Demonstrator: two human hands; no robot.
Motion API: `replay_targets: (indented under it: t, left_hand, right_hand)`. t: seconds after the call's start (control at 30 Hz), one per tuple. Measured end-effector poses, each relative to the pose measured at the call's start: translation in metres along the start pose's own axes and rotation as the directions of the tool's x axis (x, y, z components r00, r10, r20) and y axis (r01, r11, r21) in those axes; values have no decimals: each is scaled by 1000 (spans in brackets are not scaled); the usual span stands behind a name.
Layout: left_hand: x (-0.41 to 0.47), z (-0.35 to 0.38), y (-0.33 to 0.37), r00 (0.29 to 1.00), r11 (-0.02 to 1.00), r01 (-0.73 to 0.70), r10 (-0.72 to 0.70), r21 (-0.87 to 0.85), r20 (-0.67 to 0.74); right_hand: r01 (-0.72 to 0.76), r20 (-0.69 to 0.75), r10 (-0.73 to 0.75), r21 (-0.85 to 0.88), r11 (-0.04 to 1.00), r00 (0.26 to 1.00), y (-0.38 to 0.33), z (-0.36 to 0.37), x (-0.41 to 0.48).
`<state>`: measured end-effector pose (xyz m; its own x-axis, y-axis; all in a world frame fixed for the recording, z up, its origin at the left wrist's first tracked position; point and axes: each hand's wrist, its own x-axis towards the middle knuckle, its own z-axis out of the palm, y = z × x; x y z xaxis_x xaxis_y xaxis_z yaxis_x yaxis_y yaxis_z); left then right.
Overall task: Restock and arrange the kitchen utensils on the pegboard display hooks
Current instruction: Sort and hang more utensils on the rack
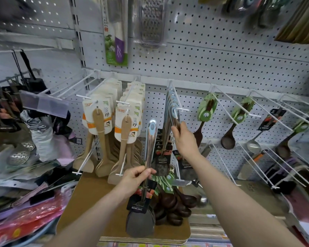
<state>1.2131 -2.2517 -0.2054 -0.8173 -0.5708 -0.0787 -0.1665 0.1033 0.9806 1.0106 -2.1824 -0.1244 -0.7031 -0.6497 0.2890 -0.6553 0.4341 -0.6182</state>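
Two hands are up at the pegboard [221,59]. Your left hand [135,179] has fingers and thumb curled tight round the shaft of a steel spatula [150,145], gripping about halfway down. The spatula stands nearly upright, with its blue hang-hole end on top and its dark head down. A black label card sits just above the head. The head hangs over the front edge of the box [96,202]. The top end is just left of the bunch [171,111] and is not on any hook.

Your right hand [185,141] reaches higher, with fingers closed round the handles of the bunch, thumb on the near side. The bunch is the same kind of spatula, threaded on one hook [184,109] near the middle of the pegboard's lower rail. The front one sits close to the hook's tip. How many handles the fingers take in, you cannot tell.

Left of the bunch, two hooks are packed with wooden turners [98,125] on white and orange cards. To the right, hooks carry dark ladles [206,107] with green cards, one or two each. Further right hangs a steel ladle [253,145]. The box lies flat below the pegboard, and a pile of dark wooden spoons [169,204] lies along its right edge, just right of the spatula head. At the pegboard's top edge hangs a grater [152,24], blurred.
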Motion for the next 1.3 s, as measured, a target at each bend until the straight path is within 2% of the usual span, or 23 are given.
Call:
replay_targets:
  t: [0.07, 0.13, 0.2, 0.27, 0.4, 0.5, 0.67, 0.8, 0.93, 1.3]
  left_hand:
    - [-2, -1, 4, 1000, 1000, -11, 11, -12, -1]
    - [-3, -1, 5, 1000, 999, -16, 16, -36, -2]
    - [-3, 1, 1, 1000, 999, -14, 14, -50, -1]
    - [-4, 3, -1, 999, 999, -25, 26, -41, 21]
    - [-8, 17, 5, 997, 998, -31, 35, -63, 65]
    - [-9, 27, 14, 996, 997, -57, 61, -60, 67]
    - [0, 37, 35, 995, 989, -39, 52, -144, 87]
    - [13, 37, 40, 994, 995, -70, 76, -76, 80]
    - [25, 36, 37, 995, 996, -89, 88, 15, 54]
    - [74, 26, 30, 993, 987, -99, 106, 126, -48]
  right_hand:
    - [-32, -28, 33, 30, 999, 999, 1, 4, 0]
    - [-51, -134, 57, 53, 997, 989, 4, 7, -6]
    - [-22, -289, 41, 67, 998, 957, 3, 8, -22]
    - [46, -352, -9, 98, 994, 936, -4, 10, -41]
    - [161, -194, -122, 195, 967, 973, -22, 9, -73]
    - [177, -191, -134, 234, 956, 972, -30, 3, -76]
    - [126, -220, -77, 215, 969, 972, -35, -13, -65]
    - [103, -255, -38, 250, 963, 966, -37, -18, -59]
    - [77, -224, -25, 226, 971, 974, -36, -14, -50]
    - [34, -175, 11, 254, 966, 984, -21, 2, -26]
